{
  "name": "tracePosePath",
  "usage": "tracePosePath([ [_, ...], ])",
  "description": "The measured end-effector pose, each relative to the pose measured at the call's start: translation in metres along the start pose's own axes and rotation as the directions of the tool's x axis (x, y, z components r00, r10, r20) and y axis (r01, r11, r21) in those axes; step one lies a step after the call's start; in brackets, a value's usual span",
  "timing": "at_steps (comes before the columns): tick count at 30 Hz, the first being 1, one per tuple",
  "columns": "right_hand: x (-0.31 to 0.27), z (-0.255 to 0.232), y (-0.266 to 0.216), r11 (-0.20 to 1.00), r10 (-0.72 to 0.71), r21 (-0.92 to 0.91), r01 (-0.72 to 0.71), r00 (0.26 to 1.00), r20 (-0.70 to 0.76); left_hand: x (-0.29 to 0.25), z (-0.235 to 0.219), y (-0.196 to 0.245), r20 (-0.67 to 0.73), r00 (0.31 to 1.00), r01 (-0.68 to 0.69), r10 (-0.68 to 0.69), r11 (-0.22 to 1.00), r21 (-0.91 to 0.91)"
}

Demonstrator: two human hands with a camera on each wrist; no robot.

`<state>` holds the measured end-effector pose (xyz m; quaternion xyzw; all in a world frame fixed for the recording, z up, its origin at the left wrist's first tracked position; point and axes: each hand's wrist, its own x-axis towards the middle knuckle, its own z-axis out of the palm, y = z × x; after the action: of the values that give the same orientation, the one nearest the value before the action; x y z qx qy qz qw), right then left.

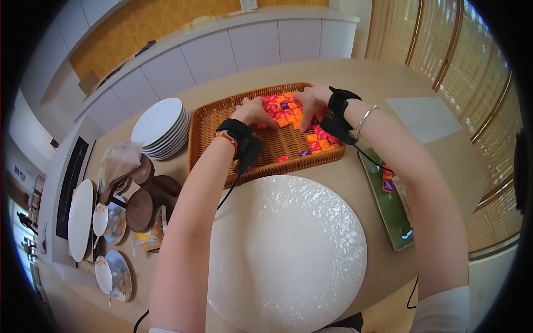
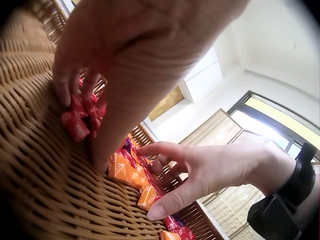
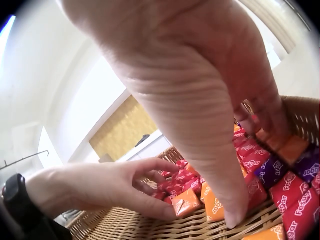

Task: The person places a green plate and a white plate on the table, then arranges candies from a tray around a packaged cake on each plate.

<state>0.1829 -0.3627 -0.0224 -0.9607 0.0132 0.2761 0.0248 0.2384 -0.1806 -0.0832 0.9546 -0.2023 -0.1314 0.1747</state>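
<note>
A wicker basket (image 1: 208,133) holds many small square candies (image 1: 284,121) in red, orange and purple wrappers, packed flat toward its right side. My left hand (image 1: 252,112) reaches over the far rows from the left. Its fingers rest at red candies (image 2: 76,125), and its thumb is against an orange candy (image 3: 186,202). My right hand (image 1: 312,104) is at the right part of the rows, thumb and fingers spread apart. Its thumb tip presses down beside an orange candy (image 2: 147,197), while its other fingers are partly hidden among the candies. Nearer me lie more candies (image 1: 319,145) along the basket's right end.
A large white embossed plate (image 1: 277,244) lies in front of the basket. A green rectangular dish (image 1: 397,225) with a few candies (image 1: 387,185) is at the right, under my right forearm. Stacked white plates (image 1: 157,123), a dark wooden stand (image 1: 140,211) and flowered cups and saucers (image 1: 118,277) stand left.
</note>
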Motion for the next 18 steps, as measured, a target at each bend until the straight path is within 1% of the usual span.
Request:
tracePosePath([
  [1, 0.002, 0.002, -0.002, 0.996, 0.042, -0.073, -0.041, 0.999, 0.006, -0.002, -0.002, 0.004, 0.002, 1.000, -0.004, 0.004, 0.998, 0.057],
  [2, 0.002, 0.003, -0.001, 0.997, 0.044, -0.069, -0.043, 0.999, 0.011, -0.006, -0.004, 0.008, 0.005, 1.000, -0.008, 0.008, 0.993, 0.115],
  [3, 0.002, 0.003, 0.000, 1.000, -0.004, 0.004, 0.004, 1.000, 0.006, -0.010, -0.006, 0.011, 0.009, 1.000, -0.011, 0.010, 0.993, 0.117],
  [4, 0.000, 0.003, 0.000, 0.996, -0.052, 0.077, 0.052, 0.999, -0.003, -0.011, -0.008, 0.010, 0.055, 0.995, -0.080, 0.078, 0.996, 0.038],
  [5, -0.002, 0.002, 0.001, 0.991, -0.100, 0.093, 0.101, 0.995, -0.009, -0.013, -0.010, 0.010, 0.095, 0.984, -0.145, 0.149, 0.988, -0.045],
  [6, -0.004, 0.001, 0.002, 0.991, -0.099, 0.094, 0.099, 0.995, -0.008, -0.013, -0.010, 0.013, 0.097, 0.984, -0.146, 0.150, 0.988, -0.046],
  [8, -0.006, 0.002, 0.004, 0.992, -0.077, 0.098, 0.076, 0.997, -0.002, -0.023, -0.016, 0.024, 0.169, 0.970, -0.183, 0.177, 0.983, 0.019],
  [9, -0.004, 0.003, 0.004, 0.992, -0.075, 0.100, 0.074, 0.997, -0.001, -0.028, -0.017, 0.027, 0.172, 0.969, -0.185, 0.179, 0.983, 0.018],
  [11, 0.004, 0.006, 0.006, 0.985, -0.124, 0.119, 0.126, 0.992, -0.025, -0.029, -0.013, 0.029, 0.076, 0.974, -0.216, 0.212, 0.976, 0.039],
  [12, 0.007, 0.008, 0.009, 0.985, -0.115, 0.126, 0.118, 0.993, -0.025, -0.026, -0.010, 0.029, 0.083, 0.972, -0.225, 0.221, 0.974, 0.041],
  [14, 0.002, 0.009, 0.009, 0.965, -0.152, 0.208, 0.159, 0.987, -0.052, -0.014, -0.004, 0.023, 0.016, 0.982, -0.187, 0.186, 0.981, 0.057],
  [16, -0.004, 0.009, 0.007, 0.967, -0.098, 0.233, 0.105, 0.994, -0.039, -0.012, -0.004, 0.018, 0.020, 0.972, -0.236, 0.235, 0.969, 0.069],
  [18, 0.001, 0.011, 0.011, 0.939, -0.149, 0.307, 0.153, 0.988, -0.036, -0.010, -0.005, 0.015, 0.131, 0.962, -0.209, 0.238, 0.956, -0.206],
])
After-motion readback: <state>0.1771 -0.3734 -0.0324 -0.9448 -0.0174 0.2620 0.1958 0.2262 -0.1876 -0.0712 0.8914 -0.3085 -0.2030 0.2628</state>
